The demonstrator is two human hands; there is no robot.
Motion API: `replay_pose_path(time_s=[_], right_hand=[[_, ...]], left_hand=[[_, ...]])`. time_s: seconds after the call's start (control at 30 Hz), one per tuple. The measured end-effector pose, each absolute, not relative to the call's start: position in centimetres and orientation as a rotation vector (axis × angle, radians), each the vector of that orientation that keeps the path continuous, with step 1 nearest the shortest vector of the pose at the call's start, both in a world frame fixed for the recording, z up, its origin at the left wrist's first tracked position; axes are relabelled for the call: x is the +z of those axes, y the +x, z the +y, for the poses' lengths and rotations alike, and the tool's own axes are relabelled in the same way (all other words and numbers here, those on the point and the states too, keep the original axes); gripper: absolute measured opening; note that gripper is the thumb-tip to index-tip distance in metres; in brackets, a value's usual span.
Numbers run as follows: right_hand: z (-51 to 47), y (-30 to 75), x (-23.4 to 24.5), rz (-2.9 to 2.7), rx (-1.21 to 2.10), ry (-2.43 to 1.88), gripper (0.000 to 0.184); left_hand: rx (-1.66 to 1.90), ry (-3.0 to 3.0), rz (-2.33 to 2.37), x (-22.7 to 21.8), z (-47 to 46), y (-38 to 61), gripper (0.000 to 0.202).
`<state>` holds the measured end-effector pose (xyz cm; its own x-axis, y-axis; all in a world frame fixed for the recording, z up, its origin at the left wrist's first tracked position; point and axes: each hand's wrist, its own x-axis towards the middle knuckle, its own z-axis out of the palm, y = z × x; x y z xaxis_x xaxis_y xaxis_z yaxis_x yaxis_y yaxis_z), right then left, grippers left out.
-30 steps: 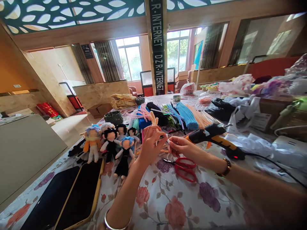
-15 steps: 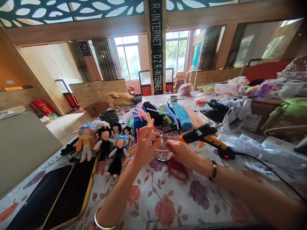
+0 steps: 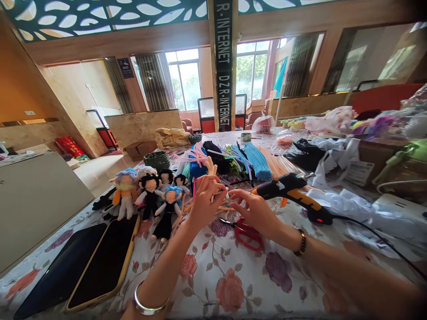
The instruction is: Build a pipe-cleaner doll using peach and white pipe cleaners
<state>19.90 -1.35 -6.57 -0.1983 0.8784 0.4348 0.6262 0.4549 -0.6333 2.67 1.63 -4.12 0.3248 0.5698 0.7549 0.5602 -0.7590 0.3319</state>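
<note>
My left hand (image 3: 205, 200) is raised over the floral tablecloth (image 3: 233, 284), fingers pinched round a small peach pipe-cleaner piece (image 3: 213, 171) that sticks up above them. My right hand (image 3: 255, 209) is just to its right, fingers partly spread and reaching toward the same piece, fingertips close to my left fingers. Red-handled scissors (image 3: 247, 233) lie on the cloth under my right hand. A black and orange glue gun (image 3: 293, 193) rests just beyond my right wrist, its red light on.
Several small yarn dolls (image 3: 147, 195) lie left of my hands. Two phones (image 3: 100, 262) lie at the near left. Bundles of coloured pipe cleaners (image 3: 247, 162) and a dark basket (image 3: 158, 160) sit behind. Plastic bags and boxes (image 3: 336, 151) crowd the right side.
My right hand has loosened from a pinch at the piece to spread fingers just beside it. My left hand keeps its hold. The view shifted slightly.
</note>
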Motion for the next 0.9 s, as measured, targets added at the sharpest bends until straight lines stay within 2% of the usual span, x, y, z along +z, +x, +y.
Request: replay_pose_path(time_s=[0.13, 0.23, 0.47, 0.63, 0.9], right_hand=[[-1.43, 19.45, -6.72, -1.758, 0.782, -1.067, 0.035], [-1.51, 19.23, -6.97, -1.668, 0.882, -0.965, 0.032], [-1.91, 19.22, -6.59, -1.492, 0.850, -0.929, 0.033], [-1.97, 19.10, -7.00, -1.436, 0.847, -0.888, 0.023], [-2.21, 19.32, -7.41, -1.391, 0.802, -0.923, 0.019]], left_hand=[[1.408, 2.569, 1.040, -3.92, 1.24, 2.80, 0.009], [1.375, 2.605, 1.021, -3.94, 1.06, 2.97, 0.009], [1.372, 2.523, 1.002, -3.92, 0.98, 3.20, 0.007], [1.345, 2.479, 1.010, -4.03, 0.93, 3.22, 0.010], [1.342, 2.485, 0.994, -4.11, 0.76, 3.28, 0.014]])
